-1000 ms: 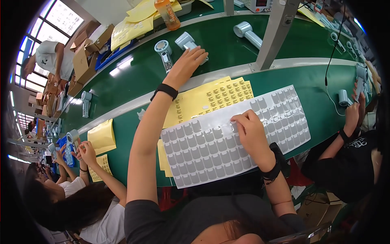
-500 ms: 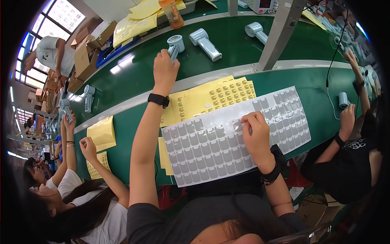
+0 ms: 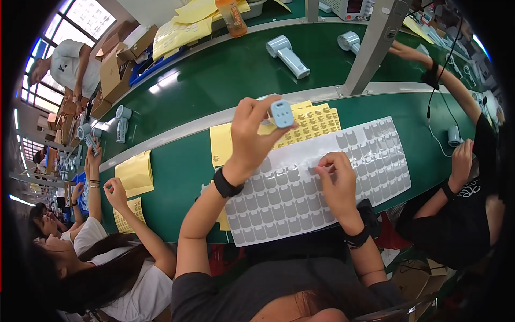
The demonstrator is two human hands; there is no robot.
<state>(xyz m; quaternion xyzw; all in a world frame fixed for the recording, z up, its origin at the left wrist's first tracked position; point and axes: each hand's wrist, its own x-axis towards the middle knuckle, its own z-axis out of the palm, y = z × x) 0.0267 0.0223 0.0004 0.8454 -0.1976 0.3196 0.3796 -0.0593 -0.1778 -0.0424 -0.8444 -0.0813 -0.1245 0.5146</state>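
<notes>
My left hand (image 3: pixel 249 134) is closed around a light blue handheld fan (image 3: pixel 282 114), raised over the yellow label sheets. The fan's end face, with a slot and small holes, is turned up; most of its body is hidden behind my fingers. Below and to the right, my right hand (image 3: pixel 339 182) pinches a grey sticker (image 3: pixel 313 170) at thumb and fingertip, just above the sticker sheet (image 3: pixel 295 156). That large white sheet carries rows of grey rounded stickers, with a bare patch along its upper middle. Printed yellow label sheets (image 3: pixel 319 121) lie partly under it.
Across the metal rail, more fans (image 3: pixel 289 56) lie on the green belt (image 3: pixel 209 70). A metal post (image 3: pixel 375 51) stands right of centre. An orange bottle (image 3: pixel 232 19) is at the back. Co-workers sit at both sides; one person's arm (image 3: pixel 456 88) reaches over the belt at right.
My left hand has lifted the fan off the belt, brought it nearer and turned its end upward. My right hand stays over the sheet. The right co-worker's arm has stretched across the belt.
</notes>
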